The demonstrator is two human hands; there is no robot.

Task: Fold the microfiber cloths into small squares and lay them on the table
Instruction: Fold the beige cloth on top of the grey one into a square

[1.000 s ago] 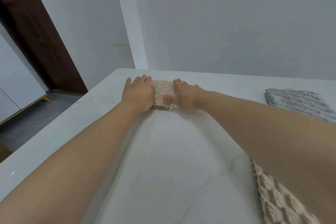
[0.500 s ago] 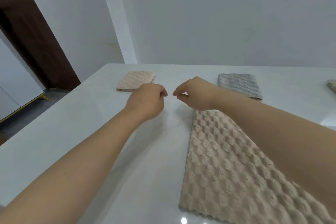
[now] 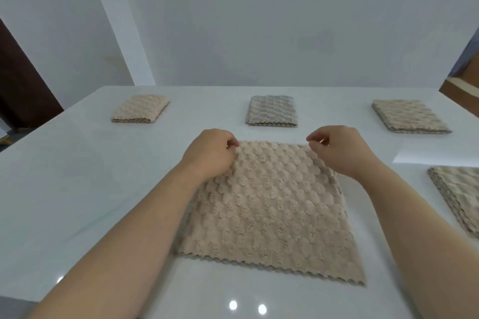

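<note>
Pinching the far corners of the flat beige cloth (image 3: 269, 210), spread near-centre on the bench (image 3: 77, 189), with my left hand (image 3: 210, 155) and right hand (image 3: 339, 153), each grip tight on fabric, I have left the finished square (image 3: 140, 111) at far left: a fresh fold begins.

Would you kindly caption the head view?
Left hand and right hand pinch the far corners of the unfolded beige cloth on the table.

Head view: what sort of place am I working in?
Likely a plain indoor room, perhaps a home: a glossy white table bearing the beige cloth, a bare pale wall, a dark brown door at left.
</note>
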